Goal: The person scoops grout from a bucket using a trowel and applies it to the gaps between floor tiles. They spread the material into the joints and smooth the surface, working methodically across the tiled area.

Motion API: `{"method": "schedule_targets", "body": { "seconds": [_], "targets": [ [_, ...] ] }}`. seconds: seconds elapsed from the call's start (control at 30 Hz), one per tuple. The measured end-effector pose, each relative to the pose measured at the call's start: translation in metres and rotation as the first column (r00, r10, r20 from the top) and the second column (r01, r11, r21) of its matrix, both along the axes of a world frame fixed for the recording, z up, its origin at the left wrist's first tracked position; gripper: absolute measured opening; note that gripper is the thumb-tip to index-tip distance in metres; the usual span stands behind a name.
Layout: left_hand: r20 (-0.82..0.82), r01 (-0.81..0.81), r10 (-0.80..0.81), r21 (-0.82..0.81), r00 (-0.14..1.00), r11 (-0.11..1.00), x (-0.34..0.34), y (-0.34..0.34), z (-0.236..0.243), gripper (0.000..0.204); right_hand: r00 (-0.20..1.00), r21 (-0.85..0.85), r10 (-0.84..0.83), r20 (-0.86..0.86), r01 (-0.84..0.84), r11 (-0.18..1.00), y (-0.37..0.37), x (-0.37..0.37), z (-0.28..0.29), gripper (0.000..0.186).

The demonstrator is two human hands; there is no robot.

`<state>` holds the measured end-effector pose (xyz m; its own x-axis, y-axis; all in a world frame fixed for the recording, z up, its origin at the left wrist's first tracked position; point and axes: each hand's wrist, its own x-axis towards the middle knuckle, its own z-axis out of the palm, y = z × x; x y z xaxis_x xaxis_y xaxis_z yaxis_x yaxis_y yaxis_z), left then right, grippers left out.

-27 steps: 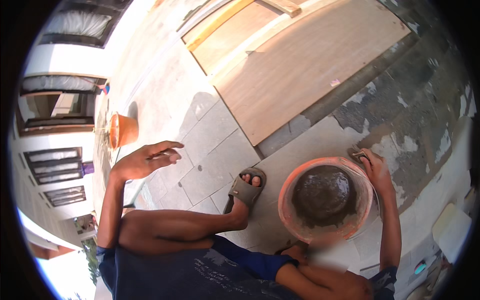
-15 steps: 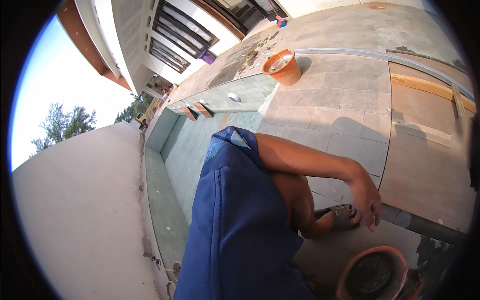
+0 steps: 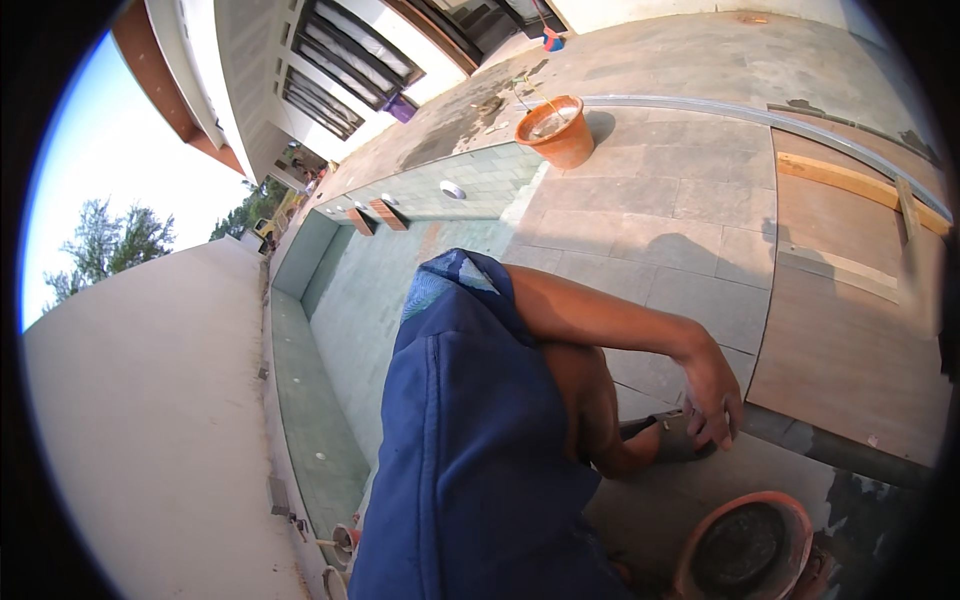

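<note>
My left hand (image 3: 714,408) hangs loosely from a bent wrist, fingers apart and pointing down, holding nothing. Its bare forearm reaches across from my blue sleeve (image 3: 462,275). Just behind the fingers is a foot in a dark sandal (image 3: 680,440). Below the hand stands an orange-rimmed bucket (image 3: 803,520) with dark, wet-looking grey contents. My right hand does not show. A blurred, greyish upright shape (image 3: 915,265) appears at the right edge, over the boards; I cannot make out what it is.
A brown board (image 3: 830,360) with a timber strip (image 3: 850,178) lies at right, beside a long metal channel (image 3: 690,101). An orange pot-like bucket (image 3: 556,135) stands on the paving. To the left is a sunken green-tiled basin (image 3: 400,265), bordered by a pale wall (image 3: 150,400).
The view has shifted slightly, so most things sit a little further left. My left hand stays hanging with its fingers loose. The blurred shape at the right edge has come further into view.
</note>
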<state>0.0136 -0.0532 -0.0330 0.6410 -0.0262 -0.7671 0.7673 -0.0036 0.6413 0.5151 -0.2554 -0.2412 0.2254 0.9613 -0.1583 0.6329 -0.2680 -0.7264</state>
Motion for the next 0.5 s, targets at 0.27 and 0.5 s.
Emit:
{"method": "schedule_targets", "body": {
  "seconds": [0.27,0.5],
  "targets": [
    [-0.063,-0.032,0.034,0.029,0.997,0.999,-0.012,-0.001,0.004,0.065,0.997,0.038,0.001,0.082,-0.004,0.999,0.000,-0.003,0.023,0.033],
    [-0.065,-0.068,0.070,0.041,0.995,0.997,-0.016,-0.006,0.001,0.068,0.971,0.041,-0.234,0.049,0.232,0.972,-0.007,0.034,-0.003,0.032]
  ]
}}
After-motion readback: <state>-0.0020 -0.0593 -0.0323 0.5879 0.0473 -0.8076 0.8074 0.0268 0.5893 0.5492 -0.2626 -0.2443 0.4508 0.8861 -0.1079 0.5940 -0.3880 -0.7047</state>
